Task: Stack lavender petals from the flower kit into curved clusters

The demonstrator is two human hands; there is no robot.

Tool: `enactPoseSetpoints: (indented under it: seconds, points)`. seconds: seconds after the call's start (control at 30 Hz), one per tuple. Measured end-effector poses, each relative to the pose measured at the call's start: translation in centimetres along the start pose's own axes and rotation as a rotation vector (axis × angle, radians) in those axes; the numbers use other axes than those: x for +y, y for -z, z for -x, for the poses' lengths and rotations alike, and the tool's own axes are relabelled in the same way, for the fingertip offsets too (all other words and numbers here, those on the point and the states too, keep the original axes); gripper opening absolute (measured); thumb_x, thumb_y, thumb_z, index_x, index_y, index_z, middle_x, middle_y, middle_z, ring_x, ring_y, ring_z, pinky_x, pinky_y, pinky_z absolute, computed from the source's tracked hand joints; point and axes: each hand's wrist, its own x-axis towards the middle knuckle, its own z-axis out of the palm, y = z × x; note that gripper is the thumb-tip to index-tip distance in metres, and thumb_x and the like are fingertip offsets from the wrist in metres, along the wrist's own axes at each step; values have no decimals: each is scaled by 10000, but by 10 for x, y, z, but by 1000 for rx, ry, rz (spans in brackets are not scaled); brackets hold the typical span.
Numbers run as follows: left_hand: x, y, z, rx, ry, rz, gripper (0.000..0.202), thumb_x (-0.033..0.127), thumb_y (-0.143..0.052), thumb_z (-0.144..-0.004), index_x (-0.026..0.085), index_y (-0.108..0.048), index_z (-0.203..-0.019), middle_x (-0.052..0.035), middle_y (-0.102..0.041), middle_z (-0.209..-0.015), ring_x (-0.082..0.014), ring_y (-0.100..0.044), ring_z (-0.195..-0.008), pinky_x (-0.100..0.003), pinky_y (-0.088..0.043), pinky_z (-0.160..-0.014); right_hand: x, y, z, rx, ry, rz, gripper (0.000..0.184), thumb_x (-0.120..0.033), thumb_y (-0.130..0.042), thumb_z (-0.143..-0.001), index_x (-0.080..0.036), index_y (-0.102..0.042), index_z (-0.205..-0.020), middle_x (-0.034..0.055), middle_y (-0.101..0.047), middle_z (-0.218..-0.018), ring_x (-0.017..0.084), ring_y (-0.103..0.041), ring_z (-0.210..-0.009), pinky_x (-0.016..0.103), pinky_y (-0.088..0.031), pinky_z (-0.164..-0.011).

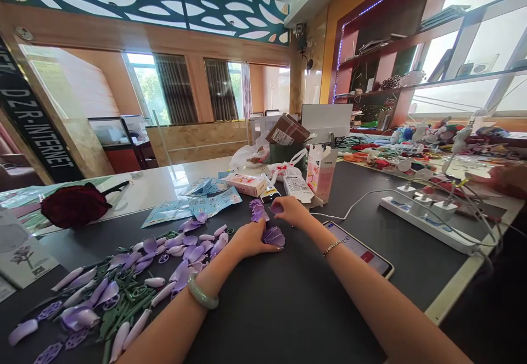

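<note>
Just right of the frame's centre, slightly below mid-height, lie the purple cluster (274, 236) and, directly beyond it, a purple stack (257, 210), both on the black table (263, 320). The left hand (248, 240) is partly open, thumb along the near edge of the cluster, fingers over its left side; whether it grips or only steadies cannot be told. The right hand (294, 212) is nearly closed, a petal (277, 206) pinched between thumb and fingertips, apart from the table.

Handling: brace the cluster with the left hand without pressing its rims flat. Pinch each petal by its edge, with light force; the thin material probably creases. Work low over the table so that a dropped part lands in view.

Surroundings: loose petals (193, 253) and green stems (119, 309) fill the lower left, reaching close to the left forearm; a wide elbow movement could scatter them. A phone (362, 251) lies just beside the right forearm. Beyond the hands, a flat box (246, 184) and a carton (321, 172) limit forward reach; blue leaflets (193, 208) lie to their left. A white cable (362, 198) crosses the table toward the power strip (428, 223) at right; route the right arm clear of it.
</note>
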Motion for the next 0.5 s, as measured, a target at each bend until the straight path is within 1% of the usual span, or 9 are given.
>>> enactPoseSetpoints:
  seconds: [0.07,0.13,0.27,0.37,0.5]
  points:
    - [1,1,1,-1,0,-4,357,418,-558,-920,152,-572,-1157,-72,-629,-1061,-194,-628,-900,-397,-533,-795,-7,4,2,54,56,-19,325,-337,-586,-916,-167,-576,-1192,85,-597,-1206,225,-601,-1041,450,-511,-874]
    - [2,1,2,0,3,-7,359,421,-557,-920,150,-573,-1155,-71,-630,-1054,-192,-628,-894,-395,-534,-792,-14,4,2,80,106,-43,313,-332,-587,-915,-167,-583,-1181,83,-602,-1201,226,-598,-1053,456,-503,-888]
    - [3,2,3,11,36,-14,360,422,-557,-919,151,-572,-1157,-75,-628,-1069,-199,-627,-911,-403,-532,-802,-25,-5,1,69,168,-88,266,-324,-581,-921,-165,-608,-1133,76,-624,-1163,211,-612,-1024,442,-508,-882]
    - [6,3,5,18,67,-13,353,414,-558,-921,153,-574,-1157,-75,-628,-1072,-201,-628,-918,-403,-534,-802,-26,-13,-1,57,181,-108,267,-324,-575,-924,-164,-605,-1136,75,-626,-1158,206,-618,-1006,436,-514,-871]
    - [9,3,6,35,93,-11,349,405,-560,-921,155,-573,-1164,-79,-624,-1094,-205,-625,-939,-410,-532,-816,-20,-21,-5,34,194,-116,271,-325,-581,-920,-167,-606,-1139,78,-618,-1178,214,-608,-1034,445,-507,-885]
